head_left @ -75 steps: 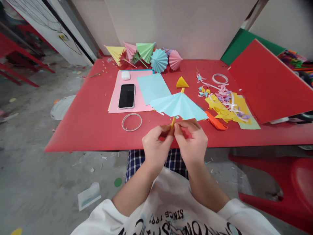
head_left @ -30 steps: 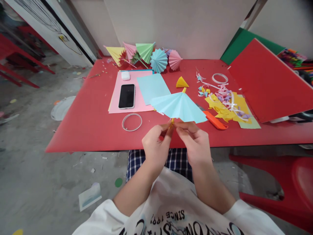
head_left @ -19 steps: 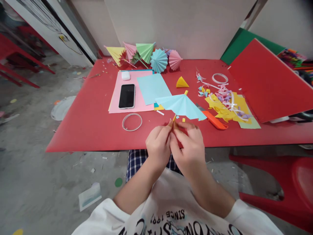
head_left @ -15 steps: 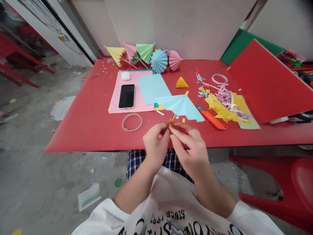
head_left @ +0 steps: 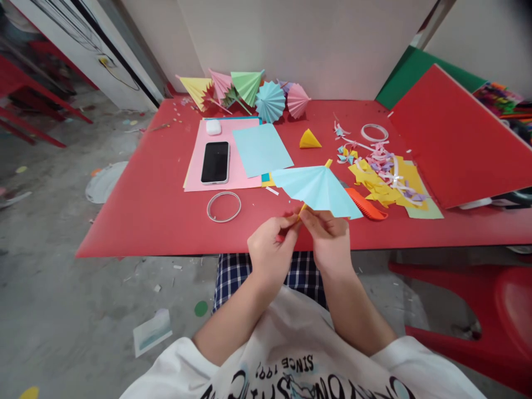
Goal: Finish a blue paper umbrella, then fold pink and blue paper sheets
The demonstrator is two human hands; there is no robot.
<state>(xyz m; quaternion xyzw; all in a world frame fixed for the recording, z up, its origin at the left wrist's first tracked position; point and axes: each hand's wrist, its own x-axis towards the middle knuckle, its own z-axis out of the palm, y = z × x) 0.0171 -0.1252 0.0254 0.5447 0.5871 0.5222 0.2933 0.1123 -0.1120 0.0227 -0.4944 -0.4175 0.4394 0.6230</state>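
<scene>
A light blue pleated paper umbrella (head_left: 318, 187) with a yellow stick is held over the table's front part, its tip pointing away from me. My left hand (head_left: 273, 244) pinches the lower end of the yellow stick (head_left: 303, 209). Right beside it, my right hand (head_left: 330, 238) grips the same stick just under the canopy, fingers closed. Part of the stick is hidden by the fingers. Behind the canopy lies an orange utility knife (head_left: 366, 204), partly covered by the paper.
Along the wall stand several finished paper umbrellas (head_left: 270, 102). A phone (head_left: 215, 162) rests on pink paper (head_left: 193, 172), near light blue sheets (head_left: 261, 147). Paper scraps (head_left: 378, 180), a tape roll (head_left: 374, 132), a yellow folded piece (head_left: 310, 139) and a wire ring (head_left: 224, 207) lie about.
The umbrella has moved right and slightly nearer to me, covering more of the knife. My right hand has shifted up the stick, closer under the canopy.
</scene>
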